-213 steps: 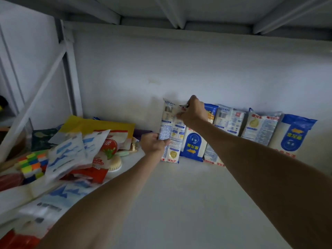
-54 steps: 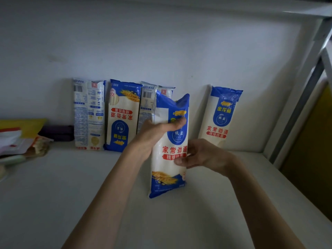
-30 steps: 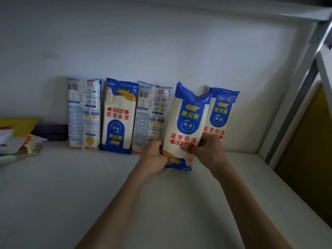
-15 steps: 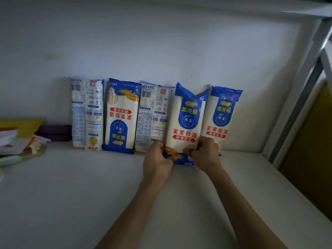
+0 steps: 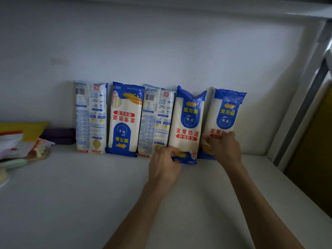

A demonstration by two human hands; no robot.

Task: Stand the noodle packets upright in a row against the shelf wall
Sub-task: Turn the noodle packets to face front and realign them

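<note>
While both arms reach forward over the shelf [image 5: 89, 203], the left hand [image 5: 164, 167] pinches the bottom-left corner of a blue-and-white noodle packet [image 5: 187, 123], fingers curled closed on the film. The right hand [image 5: 223, 150] lies just to its right, fingers spread and pressed flat against the lower part of the end packet [image 5: 227, 114]; it looks to be steadying that packet, not gripping it.

Directly ahead of the hands, both packets stand on end with their long axes vertical, tops leaning back onto the shelf wall [image 5: 161, 51]. The pinched packet's foot sits slightly nearer the person than its neighbours' feet, and its right edge overlaps the end packet. That overlap seems the point on which the next nudge turns, and the left hand is the nearer one to make it.

Farther to the left of the hands, three more packets [image 5: 124, 119] stand edge to edge against the same wall, one printed upside down. Well beyond them, at the far left, lies a loose heap of other packaging [image 5: 21, 139].
</note>
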